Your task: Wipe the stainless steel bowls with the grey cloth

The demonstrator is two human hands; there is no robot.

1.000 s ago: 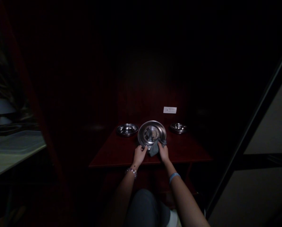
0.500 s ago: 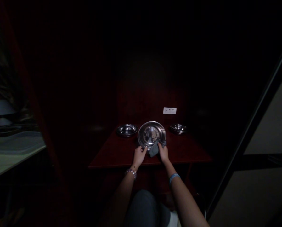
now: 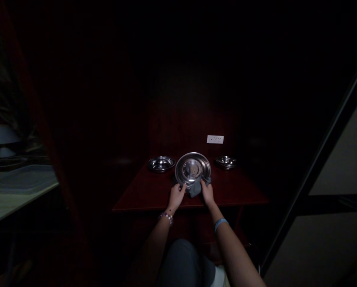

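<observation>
Steel bowl (image 3: 193, 169), tilted: the left hand (image 3: 176, 197) is gripping its near rim, presumably for steadiness; the right hand (image 3: 207, 193) is pinching a cloth (image 3: 195, 188) against it.

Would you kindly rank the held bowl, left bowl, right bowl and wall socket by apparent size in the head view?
1. Held bowl, though nearness may enlarge it
2. Left bowl
3. Right bowl
4. Wall socket

Cloth (image 3: 194, 189) hides pt of basin (image 3: 193, 169) rim; pale table (image 3: 5, 208) cut off, L edge; socket (image 3: 215, 139) markings too sm.
</observation>
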